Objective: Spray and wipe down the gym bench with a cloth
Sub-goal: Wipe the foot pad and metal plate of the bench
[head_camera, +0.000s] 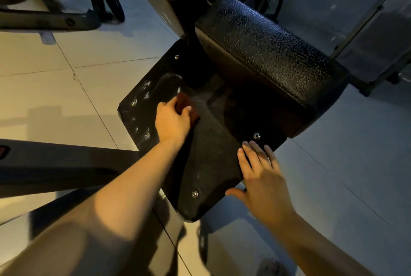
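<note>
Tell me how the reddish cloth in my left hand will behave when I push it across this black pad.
Probably floppy: the cloth is crumpled inside the left hand, so it should bunch rather than slide flat. It looks light, mostly hidden under that hand. The pad is textured with wet-looking streaks, so expect some drag.

Both forearms (124, 186) are bare, and so are the left grip (172, 120) and right grip (262, 177).

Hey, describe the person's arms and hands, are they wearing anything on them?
The left hand and right hand are bare: no gloves, rings or watch in view. The left forearm and right forearm are bare too, no sleeves showing.
</note>
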`<move>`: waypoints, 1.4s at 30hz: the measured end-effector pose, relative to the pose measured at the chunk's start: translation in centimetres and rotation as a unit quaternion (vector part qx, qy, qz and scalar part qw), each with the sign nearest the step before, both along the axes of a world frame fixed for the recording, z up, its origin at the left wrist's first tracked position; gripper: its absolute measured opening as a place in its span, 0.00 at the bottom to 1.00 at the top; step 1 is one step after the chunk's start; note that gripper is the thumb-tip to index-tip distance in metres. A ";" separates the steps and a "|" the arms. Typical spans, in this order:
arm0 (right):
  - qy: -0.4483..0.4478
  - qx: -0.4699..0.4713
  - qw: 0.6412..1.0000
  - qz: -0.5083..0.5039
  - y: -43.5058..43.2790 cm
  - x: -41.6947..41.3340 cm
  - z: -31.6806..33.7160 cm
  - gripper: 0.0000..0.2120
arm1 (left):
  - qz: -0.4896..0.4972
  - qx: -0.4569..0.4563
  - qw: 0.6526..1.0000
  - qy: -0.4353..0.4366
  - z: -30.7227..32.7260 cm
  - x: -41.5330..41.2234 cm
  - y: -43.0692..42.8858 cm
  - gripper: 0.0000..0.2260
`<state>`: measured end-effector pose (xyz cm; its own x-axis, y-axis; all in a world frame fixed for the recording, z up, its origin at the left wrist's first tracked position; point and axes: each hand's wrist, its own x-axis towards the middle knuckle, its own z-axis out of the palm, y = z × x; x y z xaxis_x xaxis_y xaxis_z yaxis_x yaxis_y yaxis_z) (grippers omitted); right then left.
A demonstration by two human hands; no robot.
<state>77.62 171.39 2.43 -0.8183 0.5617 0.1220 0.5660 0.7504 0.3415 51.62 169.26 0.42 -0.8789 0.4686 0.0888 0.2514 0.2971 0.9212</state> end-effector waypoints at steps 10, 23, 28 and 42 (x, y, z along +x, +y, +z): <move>0.013 0.003 1.000 0.003 0.0 -0.2 0.2 0.50 | -0.120 0.072 0.984 0.109 2.2 2.6 2.4 0.24; 0.014 -0.014 1.000 -0.008 0.0 -0.3 0.0 0.52 | -0.110 0.038 0.983 0.145 1.3 -1.3 2.7 0.24; 0.026 -0.020 0.999 0.000 0.0 -0.2 -0.1 0.52 | -0.196 0.060 0.968 0.141 2.4 0.0 2.9 0.23; 0.019 -0.010 1.000 0.010 0.2 -0.2 -0.1 0.53 | -0.238 0.100 0.937 0.236 2.3 5.4 3.2 0.22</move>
<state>77.46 171.60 2.38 -0.8241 0.5483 0.1424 0.5635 0.7682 0.3037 57.05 172.45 2.75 -0.4156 0.7293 0.5434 0.7050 -0.1192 0.6992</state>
